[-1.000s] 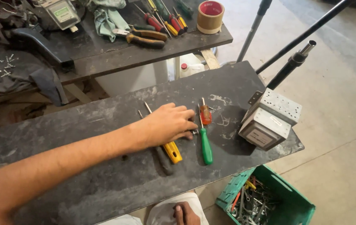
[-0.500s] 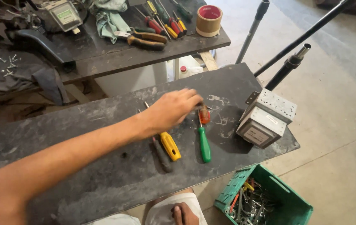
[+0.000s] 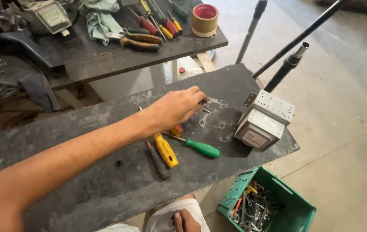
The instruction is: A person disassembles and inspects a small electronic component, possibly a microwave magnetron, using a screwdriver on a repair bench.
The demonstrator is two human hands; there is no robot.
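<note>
A small dark part (image 3: pixel 203 102) is pinched narrowly in the left hand (image 3: pixel 175 109) grip on the bench (image 3: pixel 106 180); the grey metal box (image 3: pixel 264 120) lies at three o'clock. The right hand (image 3: pixel 186 220) is rested far below.

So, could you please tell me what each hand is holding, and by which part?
Left hand: fingertips pinch something tiny and dark, unidentifiable. Right hand: holds nothing.

Bright, even daylight – soft shadows, no glare, sharp centre, slight wide-angle stretch at edges w/ mild blur.
</note>
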